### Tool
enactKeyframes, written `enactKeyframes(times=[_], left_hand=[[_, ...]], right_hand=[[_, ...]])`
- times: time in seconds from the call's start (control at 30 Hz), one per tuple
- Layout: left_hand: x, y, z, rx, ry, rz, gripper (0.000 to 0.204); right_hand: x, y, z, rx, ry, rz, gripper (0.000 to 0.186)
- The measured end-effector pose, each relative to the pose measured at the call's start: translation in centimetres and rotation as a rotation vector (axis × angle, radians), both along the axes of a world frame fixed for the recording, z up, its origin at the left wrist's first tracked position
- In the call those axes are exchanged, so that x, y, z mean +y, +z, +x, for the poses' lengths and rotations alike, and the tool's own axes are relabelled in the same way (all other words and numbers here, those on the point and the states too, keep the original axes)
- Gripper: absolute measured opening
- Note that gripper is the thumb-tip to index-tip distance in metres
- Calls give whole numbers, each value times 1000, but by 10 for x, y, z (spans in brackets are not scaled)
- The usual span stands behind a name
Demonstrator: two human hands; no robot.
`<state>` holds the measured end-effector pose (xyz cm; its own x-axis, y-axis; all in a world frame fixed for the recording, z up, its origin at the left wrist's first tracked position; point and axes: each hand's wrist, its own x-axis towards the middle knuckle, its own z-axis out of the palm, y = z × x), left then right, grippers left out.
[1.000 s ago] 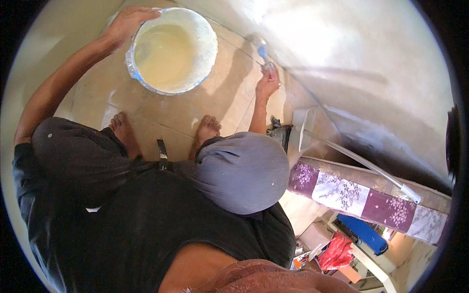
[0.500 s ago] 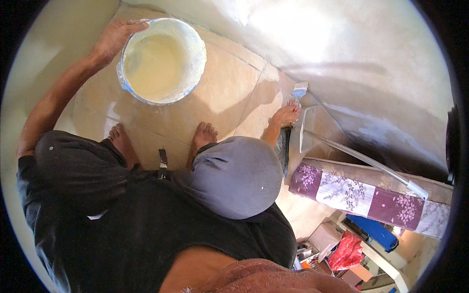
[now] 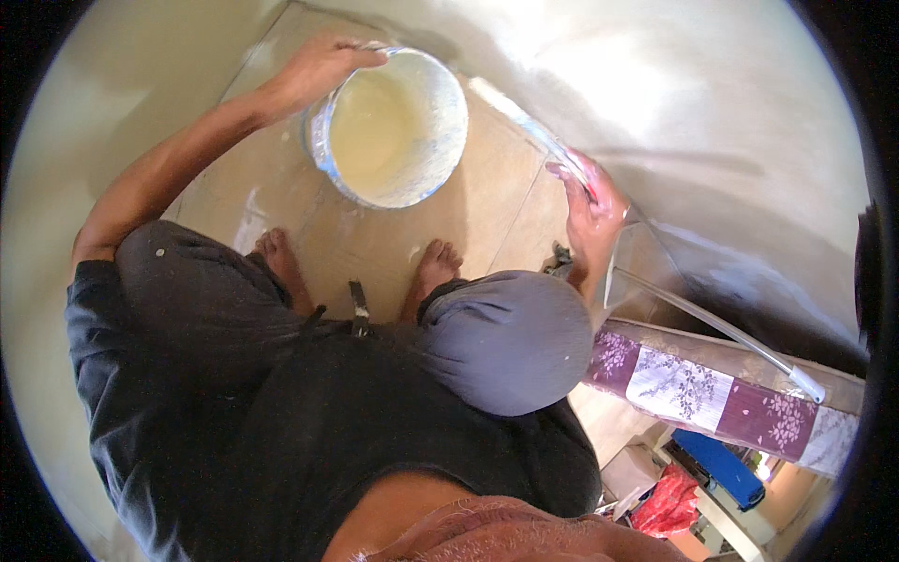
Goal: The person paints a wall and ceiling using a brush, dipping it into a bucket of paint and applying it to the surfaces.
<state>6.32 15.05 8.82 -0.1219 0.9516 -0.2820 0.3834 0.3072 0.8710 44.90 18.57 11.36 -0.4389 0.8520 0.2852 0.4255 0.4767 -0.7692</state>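
Bucket (image 3: 444, 112) in upper middle of frame, pale liquid (image 3: 375, 131) inside. Left hand (image 3: 323, 75) curls fingers over its rim; right hand (image 3: 596, 201), fingers closed, grips blurred brush (image 3: 536, 129) near wall (image 3: 740, 192). At frame's right, wall looks patchy, so coating is probably unfinished; finished share, cannot tell.

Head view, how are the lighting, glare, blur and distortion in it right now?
Head view: glare bleaches the upper part of the wall at right; head view: the brush in the right hand looks smeared, probably by motion, while the bucket is fairly crisp; head view: the fisheye lens leaves black corners.
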Motion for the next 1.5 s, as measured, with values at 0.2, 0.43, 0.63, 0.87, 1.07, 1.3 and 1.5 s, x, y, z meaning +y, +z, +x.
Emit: enactKeyframes(times=[0.2, 0.43, 0.63, 0.87, 1.07, 1.3, 1.5], left_hand=[[5, -3, -8, 102, -105, -78, 50], [5, 6, -6, 9, -69, 61, 40], [5, -5, -8, 9, -125, 147, 39], [13, -25, -9, 218, -240, 126, 39], [2, -32, -13, 79, -118, 90, 34], [14, -41, -20, -176, -18, -67, 47], [18, -40, -18, -241, -3, -84, 45]], right_hand=[[16, -16, -95, -425, 621, 269, 30], [19, -53, -148, -522, 836, 303, 28], [23, -55, -145, -549, 769, 283, 22], [16, -35, -122, -578, 331, 356, 17], [-4, -8, -105, -540, 157, 403, 12], [3, 5, -94, -219, 353, -130, 9], [-3, 10, -100, 27, 370, -746, 15]])
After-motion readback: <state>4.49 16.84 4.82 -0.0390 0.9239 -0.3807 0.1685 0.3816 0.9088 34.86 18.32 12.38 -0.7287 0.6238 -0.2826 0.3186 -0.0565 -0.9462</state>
